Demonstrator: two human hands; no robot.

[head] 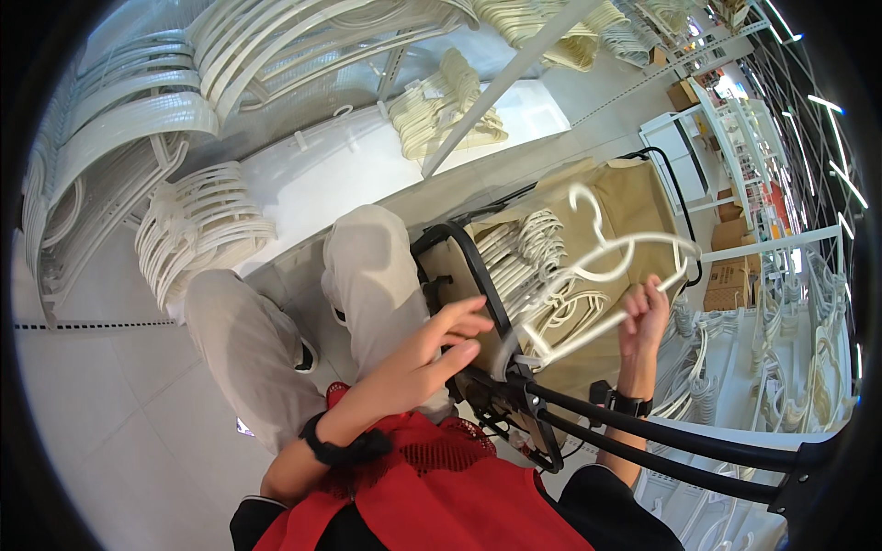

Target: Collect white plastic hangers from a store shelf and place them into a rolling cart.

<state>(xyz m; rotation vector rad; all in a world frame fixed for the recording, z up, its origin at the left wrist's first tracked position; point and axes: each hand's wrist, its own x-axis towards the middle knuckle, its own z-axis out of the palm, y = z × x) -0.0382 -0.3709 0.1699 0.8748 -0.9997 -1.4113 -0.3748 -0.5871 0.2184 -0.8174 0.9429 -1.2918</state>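
Observation:
My right hand (645, 315) grips the lower bar of a white plastic clothes hanger (598, 256), whose hook points away from me. The hanger is held over a tan fabric cart (623, 200) with a black frame, and its near end is blurred. My left hand (446, 339) holds nothing; its fingers are spread beside the cart's black rim. Inside the cart, a row of white hangers (520, 258) lies stacked against the near side. Several looser white hangers (575, 310) lie beside them, partly hidden by the held one.
A white low shelf (310, 172) on the left carries a bundle of cream hangers (451, 113). More white hangers (207, 220) hang at its near end. Black handle tubes (641, 427) cross in front of my right forearm. Cardboard boxes (730, 282) and hanger-filled shelves (751, 372) stand beyond the cart.

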